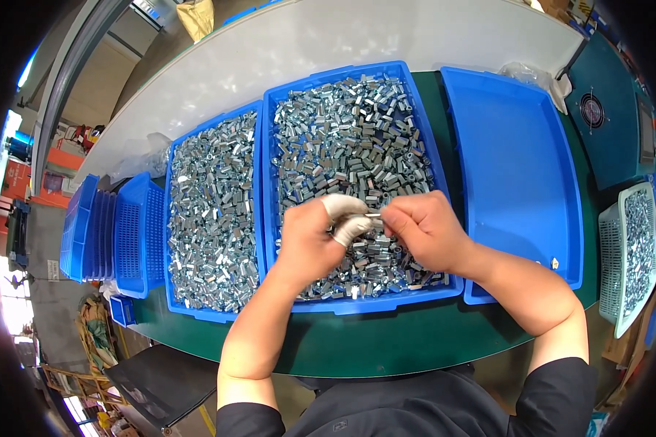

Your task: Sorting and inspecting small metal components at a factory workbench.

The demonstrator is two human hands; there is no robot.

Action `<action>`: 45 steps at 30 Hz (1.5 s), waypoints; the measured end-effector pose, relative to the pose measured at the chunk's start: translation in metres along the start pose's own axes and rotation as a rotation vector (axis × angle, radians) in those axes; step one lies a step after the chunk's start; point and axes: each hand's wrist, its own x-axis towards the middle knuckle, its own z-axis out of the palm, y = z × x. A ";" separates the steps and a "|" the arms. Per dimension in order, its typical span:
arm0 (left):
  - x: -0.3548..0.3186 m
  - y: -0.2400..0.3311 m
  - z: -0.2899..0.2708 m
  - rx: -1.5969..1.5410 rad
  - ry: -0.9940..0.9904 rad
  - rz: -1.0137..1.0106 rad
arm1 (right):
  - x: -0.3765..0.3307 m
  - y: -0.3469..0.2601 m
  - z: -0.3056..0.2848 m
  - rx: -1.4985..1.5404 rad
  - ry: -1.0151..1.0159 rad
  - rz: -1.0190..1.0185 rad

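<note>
Both of my hands meet above the middle blue tray (pixel 353 306), which is full of small silvery hex standoffs (pixel 335 124). My left hand (pixel 312 237), with white coverings on its thumb and forefinger, pinches a small metal standoff (pixel 374 216). From the other side, my right hand (pixel 430 231) is closed, thumb against forefinger, at the end of that same piece. Whether a second small part sits between the right fingertips is hidden. To the left, another blue tray (pixel 213 315) holds more of these metal pieces.
At the right lies a shallow blue tray (pixel 517 175) with a few small pieces near its front corner. Beyond it are a pale green basket (pixel 611 244) of metal parts and a dark teal machine (pixel 598 138). Blue baskets (pixel 138 237) stand at the left on the green table (pixel 328 349).
</note>
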 end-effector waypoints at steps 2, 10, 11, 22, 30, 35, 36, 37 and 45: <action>0.002 -0.009 -0.009 -0.060 0.116 -0.011 | -0.001 0.002 -0.007 0.018 0.034 0.052; 0.017 -0.032 -0.054 0.684 0.724 0.128 | 0.002 0.004 -0.009 -0.038 0.079 0.062; 0.017 -0.029 -0.047 0.603 0.655 0.136 | 0.003 0.006 -0.009 -0.039 0.083 0.063; 0.010 -0.022 0.001 0.337 -0.173 0.100 | 0.003 0.003 -0.008 -0.011 0.085 0.059; 0.006 -0.023 -0.010 -0.314 0.028 -0.342 | 0.002 0.002 -0.009 -0.026 0.084 0.100; 0.003 -0.015 -0.015 -0.554 0.081 -0.258 | 0.003 0.007 -0.009 -0.094 0.056 0.098; 0.003 -0.014 -0.013 -0.554 0.079 -0.259 | 0.003 0.007 -0.009 -0.102 0.037 0.098; 0.003 -0.012 -0.012 -0.473 0.054 -0.254 | 0.002 0.007 -0.010 -0.111 0.019 0.099; -0.001 -0.012 -0.009 -0.489 -0.038 -0.315 | 0.003 0.004 -0.007 -0.077 0.018 0.007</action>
